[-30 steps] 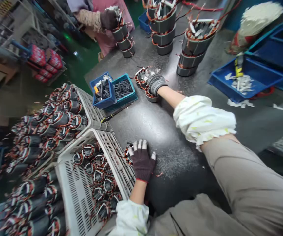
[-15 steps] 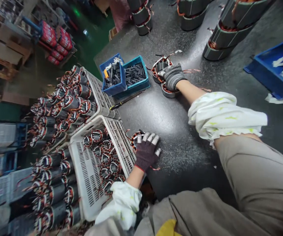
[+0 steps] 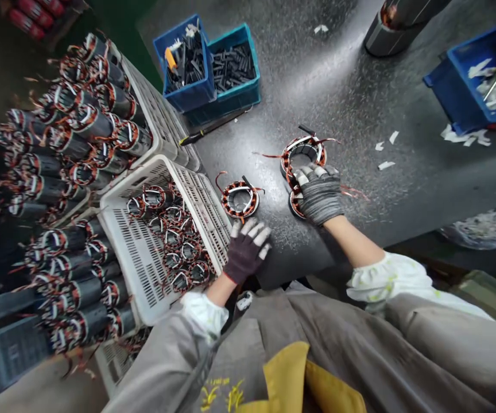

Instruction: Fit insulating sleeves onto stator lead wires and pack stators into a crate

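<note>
My right hand [image 3: 320, 194], in a grey glove with pale fingertips, is closed over the place where two wound motor stators meet. The farther stator [image 3: 283, 163] is a ring with orange-copper windings, white lacing and loose leads; most of the nearer stator [image 3: 294, 207] is hidden under the palm. My left hand [image 3: 248, 248], in a dark maroon glove, lies with its fingers apart at the table edge and holds nothing. Just beyond its fingertips a single stator [image 3: 229, 207] rests on the table, with a black sleeve on one lead.
To the left, a white crate [image 3: 138, 281] contains several stators, and more stators [image 3: 88, 120] are piled beside it. Blue bins [image 3: 190, 103] of black pieces stand at the back. A yellow-and-black tool [image 3: 192, 137] lies near them. Another blue bin [image 3: 457, 97] and white scraps [image 3: 386, 165] are at right.
My right hand has brought the two stators nearer across the table. My left hand has shifted off the single stator, which now shows fully. The view has tilted down.
</note>
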